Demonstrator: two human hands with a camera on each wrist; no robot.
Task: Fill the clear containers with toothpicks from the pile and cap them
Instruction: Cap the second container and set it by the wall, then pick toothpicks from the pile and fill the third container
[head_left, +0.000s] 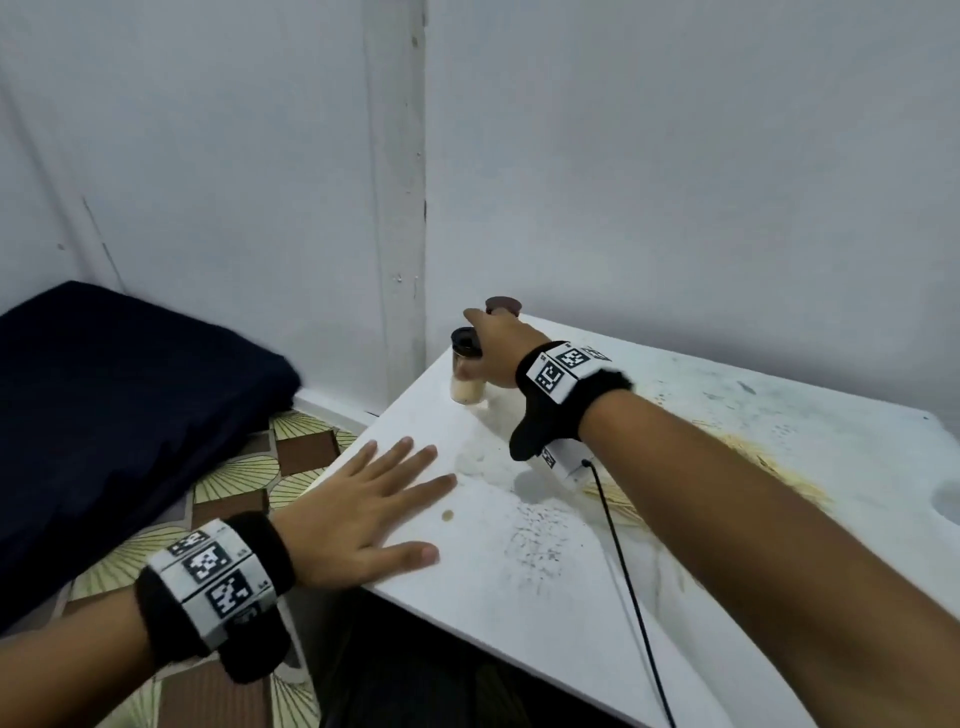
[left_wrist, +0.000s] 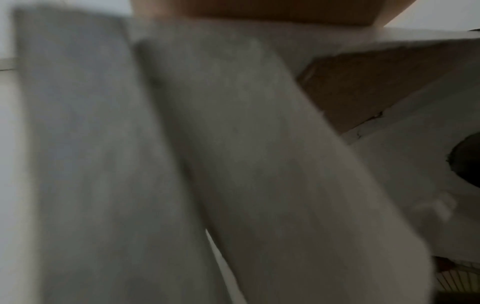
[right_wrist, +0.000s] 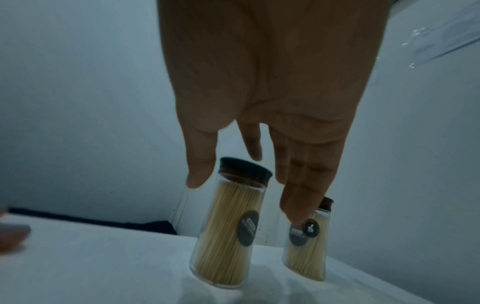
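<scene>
While the right hand (right_wrist: 270, 98) is extended with its fingers (right_wrist: 306, 185) straight and loosely spread, nothing is gripped by it; the thumb tip is seen just beside the nearer container (right_wrist: 228, 232), and one fingertip lies in front of the farther container (right_wrist: 309, 244). Both clear containers are packed with toothpicks, closed with dark caps (right_wrist: 245, 167) and stood upright at the far corner of the white table (head_left: 545, 597). The left hand (head_left: 358, 514) is laid flat on the table edge, fingers spread. A loose toothpick pile (head_left: 748, 457) is seen behind the right forearm.
</scene>
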